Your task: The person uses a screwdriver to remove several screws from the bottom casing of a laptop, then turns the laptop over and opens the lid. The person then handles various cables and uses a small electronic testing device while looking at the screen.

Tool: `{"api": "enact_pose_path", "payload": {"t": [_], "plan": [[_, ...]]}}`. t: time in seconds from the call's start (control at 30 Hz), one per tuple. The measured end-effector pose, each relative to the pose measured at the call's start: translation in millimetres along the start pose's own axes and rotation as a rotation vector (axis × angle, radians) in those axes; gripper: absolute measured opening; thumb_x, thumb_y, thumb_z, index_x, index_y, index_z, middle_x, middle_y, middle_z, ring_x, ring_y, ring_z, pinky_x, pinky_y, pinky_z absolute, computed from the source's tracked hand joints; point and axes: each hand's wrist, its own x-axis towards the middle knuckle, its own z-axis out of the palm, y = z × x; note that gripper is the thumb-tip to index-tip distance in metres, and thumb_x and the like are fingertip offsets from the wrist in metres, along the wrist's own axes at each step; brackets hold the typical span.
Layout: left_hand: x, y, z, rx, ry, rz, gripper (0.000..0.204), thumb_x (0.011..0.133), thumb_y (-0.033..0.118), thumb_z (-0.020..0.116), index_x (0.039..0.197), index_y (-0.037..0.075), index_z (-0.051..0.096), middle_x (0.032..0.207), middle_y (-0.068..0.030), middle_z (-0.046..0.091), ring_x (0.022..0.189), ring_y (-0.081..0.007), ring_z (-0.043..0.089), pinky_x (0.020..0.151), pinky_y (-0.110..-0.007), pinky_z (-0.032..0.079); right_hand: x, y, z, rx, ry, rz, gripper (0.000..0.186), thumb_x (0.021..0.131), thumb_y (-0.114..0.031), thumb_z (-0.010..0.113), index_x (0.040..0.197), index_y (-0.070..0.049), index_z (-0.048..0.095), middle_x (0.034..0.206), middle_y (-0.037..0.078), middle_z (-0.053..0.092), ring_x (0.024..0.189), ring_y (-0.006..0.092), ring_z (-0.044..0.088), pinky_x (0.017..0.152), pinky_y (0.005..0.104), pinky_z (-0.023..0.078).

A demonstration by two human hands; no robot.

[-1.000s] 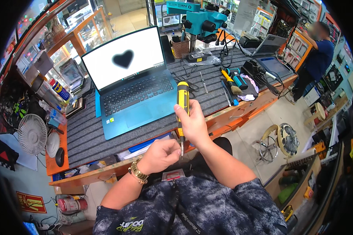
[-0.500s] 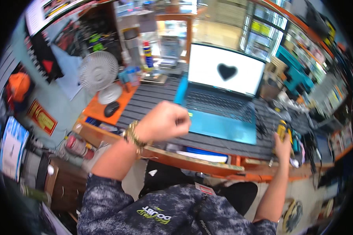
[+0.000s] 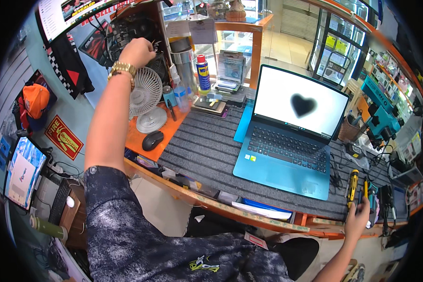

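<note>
My left hand (image 3: 138, 52) reaches far up to the left, a gold watch on its wrist. Its fingers are curled together beside an open computer case with dark parts (image 3: 131, 29), above a white desk fan (image 3: 145, 91); what they hold, if anything, is too small to name. At the right front edge of the table, my right hand (image 3: 356, 220) has thumb and finger apart, just below a yellow-and-black utility knife (image 3: 352, 186) and a thin yellow tool (image 3: 365, 187). Between the hands stands an open blue laptop (image 3: 282, 176) showing a dark blurred heart on white.
A black mouse (image 3: 152, 140) lies on the orange board (image 3: 135, 134) by the fan. Behind are a blue spray can (image 3: 203, 75), a clear bottle (image 3: 179, 91) and stacked phones (image 3: 209, 104). A teal microscope (image 3: 380, 122) and cables sit at right. Below the table edge, a drawer (image 3: 263, 207) stands open.
My left hand has swung from in front of the laptop up and left to the computer case. My right hand has drawn back from the yellow tools. The view has shifted.
</note>
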Motion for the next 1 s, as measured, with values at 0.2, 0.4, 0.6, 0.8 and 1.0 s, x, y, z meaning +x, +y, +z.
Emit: {"api": "enact_pose_path", "payload": {"t": [0.2,0.4,0.6,0.8,1.0], "plan": [[70.9,-31.0,54.2,0.157,-0.222,-0.183,0.032,0.092,0.017,0.082,0.121,0.005,0.088,0.128,-0.0259,0.082,0.122,-0.0427,0.08,0.109,-0.05,0.064,-64.8,5.4,-24.2,0.232,0.005,0.286,0.047,0.109,-0.007,0.076,0.153,0.002,0.063,0.107,0.002,0.061,0.076,0.0075,0.045,0.065,0.0278,0.039],[93.8,-41.6,99.3,0.325,-0.272,-0.365,0.036,0.102,0.013,0.075,0.136,0.005,0.084,0.148,-0.0233,0.076,0.139,-0.0395,0.074,0.116,-0.05,0.061,-84.8,2.5,-31.7,0.094,0.01,0.332,0.041,0.112,-0.007,0.073,0.151,0.001,0.064,0.106,0.001,0.059,0.071,0.007,0.042,0.063,0.0295,0.036],[102.5,-74.2,108.0,0.392,-0.314,-0.347,0.052,0.089,0.018,0.092,0.138,0.003,0.08,0.146,-0.0256,0.076,0.137,-0.0403,0.074,0.115,-0.049,0.062,-57.9,-12.9,-24.2,0.129,0.008,0.284,0.04,0.113,-0.007,0.071,0.151,0.001,0.064,0.105,0.001,0.06,0.071,0.0068,0.039,0.064,0.0298,0.034],[98.0,9.0,38.5,0.196,0.007,0.075,0.036,0.104,0.029,0.073,0.117,-0.003,0.085,0.119,-0.0304,0.081,0.111,-0.0515,0.078,0.096,-0.057,0.062,-47.4,14.4,-42.2,0.242,0.105,0.301,0.034,0.116,-0.011,0.069,0.147,0.004,0.069,0.139,0.014,0.074,0.124,0.021,0.07,0.107,0.0353,0.056],[-94.3,121.6,-10.7,-0.528,-0.113,0.459,0.016,0.107,0.009,0.071,0.111,-0.006,0.074,0.099,-0.0104,0.07,0.09,-0.0188,0.066,0.084,-0.032,0.052,17.8,32.0,-33.6,-0.033,0.056,0.221,0.033,0.107,-0.011,0.076,0.137,0.002,0.076,0.126,0.022,0.08,0.119,0.036,0.077,0.105,0.0452,0.059]]}}
